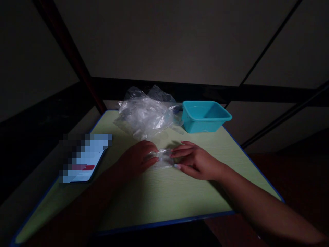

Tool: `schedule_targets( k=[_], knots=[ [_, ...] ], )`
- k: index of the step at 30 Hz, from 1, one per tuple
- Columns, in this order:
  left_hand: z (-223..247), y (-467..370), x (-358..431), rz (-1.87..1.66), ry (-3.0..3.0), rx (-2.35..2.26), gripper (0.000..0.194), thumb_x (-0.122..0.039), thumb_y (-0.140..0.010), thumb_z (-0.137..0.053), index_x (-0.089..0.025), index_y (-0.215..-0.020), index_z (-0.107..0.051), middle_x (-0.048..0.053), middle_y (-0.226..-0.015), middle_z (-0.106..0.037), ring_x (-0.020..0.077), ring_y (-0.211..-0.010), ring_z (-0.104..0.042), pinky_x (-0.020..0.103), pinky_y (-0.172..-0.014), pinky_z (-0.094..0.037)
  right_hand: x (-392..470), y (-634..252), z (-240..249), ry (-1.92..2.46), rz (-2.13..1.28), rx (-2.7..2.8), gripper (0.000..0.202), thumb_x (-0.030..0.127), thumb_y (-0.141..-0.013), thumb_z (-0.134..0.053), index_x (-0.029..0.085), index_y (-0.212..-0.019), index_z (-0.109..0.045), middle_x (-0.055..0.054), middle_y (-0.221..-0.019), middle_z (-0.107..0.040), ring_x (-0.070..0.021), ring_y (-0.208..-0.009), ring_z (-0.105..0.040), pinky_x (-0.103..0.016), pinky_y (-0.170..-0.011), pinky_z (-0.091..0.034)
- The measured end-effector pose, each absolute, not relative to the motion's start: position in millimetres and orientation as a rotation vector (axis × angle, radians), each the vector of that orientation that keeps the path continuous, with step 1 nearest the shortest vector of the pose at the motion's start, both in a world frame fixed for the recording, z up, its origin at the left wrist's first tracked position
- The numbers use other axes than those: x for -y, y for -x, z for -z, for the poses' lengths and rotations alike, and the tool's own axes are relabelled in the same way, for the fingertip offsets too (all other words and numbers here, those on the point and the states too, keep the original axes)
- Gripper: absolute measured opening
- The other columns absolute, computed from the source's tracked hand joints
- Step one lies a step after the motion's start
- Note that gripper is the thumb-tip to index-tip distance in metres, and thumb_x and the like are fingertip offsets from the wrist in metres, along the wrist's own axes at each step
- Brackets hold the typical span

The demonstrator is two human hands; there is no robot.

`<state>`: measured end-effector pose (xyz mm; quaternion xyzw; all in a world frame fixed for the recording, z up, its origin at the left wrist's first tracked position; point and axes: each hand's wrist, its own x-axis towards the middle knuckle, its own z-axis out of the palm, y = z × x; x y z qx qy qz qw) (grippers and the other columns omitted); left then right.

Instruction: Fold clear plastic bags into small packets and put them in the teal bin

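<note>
Clear plastic sheet (161, 162) is found low on the counter (164, 202), between the fingertips of both hands. Behind everything, pale wall panels (154, 41) are noted in dim light. The counter itself is pale green, with a blue edge. At its far side, a loose heap of clear plastic bags (147, 115) is piled; to the right of it a turquoise tub (204, 125) is stood upright, and whether the two are touching cannot be told. Along the left edge a phone (96, 157) is laid with its screen lit.

By the left hand (140, 156), thumb and fingers are set narrowly at the left end of the sheet. By the right hand (197, 161), the right end is met with fingers slightly spread. Whether the sheet is pinched or merely pressed flat cannot be determined.

As a judgement, the thin sheet could be creased or slipped askew if the two ends were pressed unevenly. The light bags could be dragged forward if brushed by the left hand, and the phone could be pushed off the edge by a sweep of the left forearm.

No brand or label can be read; the phone's display is partly pixelated, with only a red patch distinguished.
</note>
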<state>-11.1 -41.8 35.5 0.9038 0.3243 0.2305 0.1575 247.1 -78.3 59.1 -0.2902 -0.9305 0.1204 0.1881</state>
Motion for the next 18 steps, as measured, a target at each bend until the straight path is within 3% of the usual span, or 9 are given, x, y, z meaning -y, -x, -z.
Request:
schedule_targets(
  k=[3,9,18],
  knots=[
    [-29.5,13.4,38.6,-0.631,-2.586,-0.948,0.025,-0.037,-0.090,-0.055,-0.021,-0.105,-0.065,0.007,-0.116,-0.067,0.0220,-0.108,-0.061,0.037,-0.094,-0.049,78.9,-247.9,-59.6,0.786,-0.293,2.660,0.032,0.024,-0.092,-0.048,0.022,-0.069,-0.070,-0.003,-0.110,-0.073,-0.0192,-0.111,-0.063,-0.044,-0.109,-0.032],
    [-25.5,14.7,38.6,-0.549,-2.604,-0.964,0.024,-0.031,-0.090,-0.054,-0.021,-0.107,-0.068,0.007,-0.128,-0.063,0.0225,-0.120,-0.057,0.039,-0.102,-0.046,81.6,-242.7,-52.4,0.768,-0.199,2.742,0.029,0.021,-0.092,-0.043,0.019,-0.092,-0.072,-0.006,-0.119,-0.069,-0.0232,-0.119,-0.058,-0.050,-0.109,-0.033],
    [-26.4,16.4,36.9,-0.473,-2.573,-0.930,0.029,-0.033,-0.091,-0.053,-0.019,-0.112,-0.068,0.009,-0.130,-0.062,0.0206,-0.127,-0.053,0.039,-0.106,-0.042,88.1,-238.3,-49.1,0.773,-0.206,2.754,0.029,0.024,-0.094,-0.042,0.019,-0.102,-0.070,-0.007,-0.119,-0.069,-0.0207,-0.118,-0.059,-0.045,-0.112,-0.031]
  ],
)
